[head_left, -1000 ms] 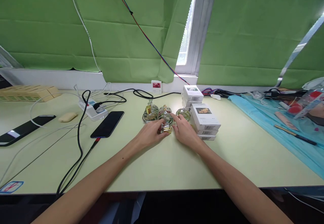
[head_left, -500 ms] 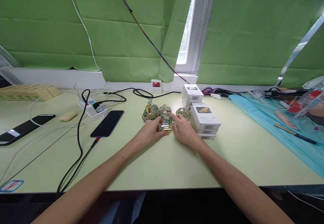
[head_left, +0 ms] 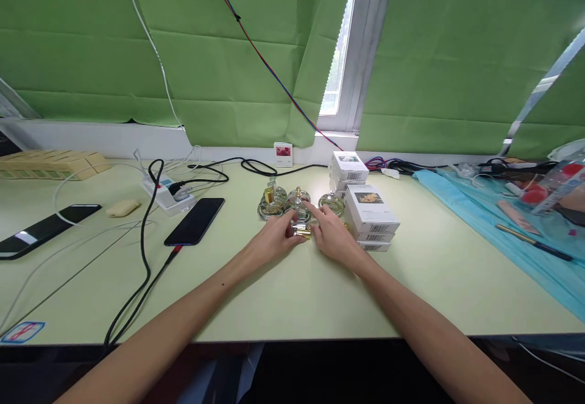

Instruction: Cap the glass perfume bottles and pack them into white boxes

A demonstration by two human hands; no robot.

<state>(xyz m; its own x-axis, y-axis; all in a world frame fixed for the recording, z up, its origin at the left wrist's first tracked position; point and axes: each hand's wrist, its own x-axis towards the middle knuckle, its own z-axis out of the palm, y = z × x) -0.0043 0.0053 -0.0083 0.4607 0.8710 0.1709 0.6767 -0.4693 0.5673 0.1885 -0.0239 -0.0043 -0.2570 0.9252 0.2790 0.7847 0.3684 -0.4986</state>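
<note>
Low on the table between my hands is a small clear glass bottle with shiny gold parts (head_left: pixel 302 231), apparently a perfume bottle. My left hand (head_left: pixel 274 233) pinches its left side with thumb and fingers. My right hand (head_left: pixel 336 234) lies at its right, index finger stretched toward a gold-topped round glass bottle (head_left: pixel 299 197) just behind; whether the fingertip touches is unclear. More glass bottles (head_left: pixel 270 208) with a gold cap stand behind my left hand. A round glass piece (head_left: pixel 331 203) is behind my right hand, and a bit of gold shows beside that hand.
Right of my hands are white printed boxes (head_left: pixel 371 212) in stacks, with a second stack (head_left: pixel 348 166) behind. A phone (head_left: pixel 195 221) on a black cable and a power strip (head_left: pixel 168 197) lie left. Blue plastic sheeting (head_left: pixel 493 227) covers the right side.
Both hands stay in nearly the same place around the small glass bottle. The bottle's gold part appears slightly turned, and the whole view has shifted a little.
</note>
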